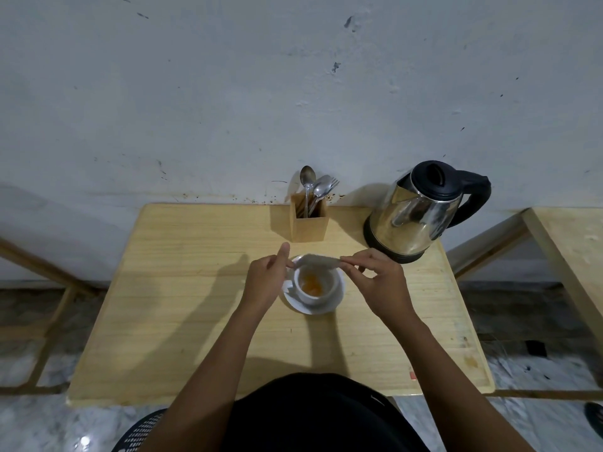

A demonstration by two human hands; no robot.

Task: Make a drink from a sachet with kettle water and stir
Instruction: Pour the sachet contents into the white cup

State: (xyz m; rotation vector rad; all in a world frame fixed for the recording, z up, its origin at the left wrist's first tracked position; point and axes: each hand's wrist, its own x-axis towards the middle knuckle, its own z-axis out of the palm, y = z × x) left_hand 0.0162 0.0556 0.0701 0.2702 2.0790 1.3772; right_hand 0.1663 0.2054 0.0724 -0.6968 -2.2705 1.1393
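A white cup [315, 296] stands on a white saucer [336, 303] in the middle of the wooden table [182, 305]. Orange powder [311, 283] lies in the cup's bottom. A silvery sachet [318, 261] is stretched flat just above the cup's far rim. My left hand [266, 277] pinches its left end and my right hand [380, 282] pinches its right end. A steel kettle [412, 213] with a black lid and handle stands at the back right, its handle pointing right.
A wooden holder [308, 221] with spoons and a fork [315, 187] stands at the back against the wall. A second wooden table [574, 252] is at the right. A wooden frame [49, 275] stands on the floor at the left.
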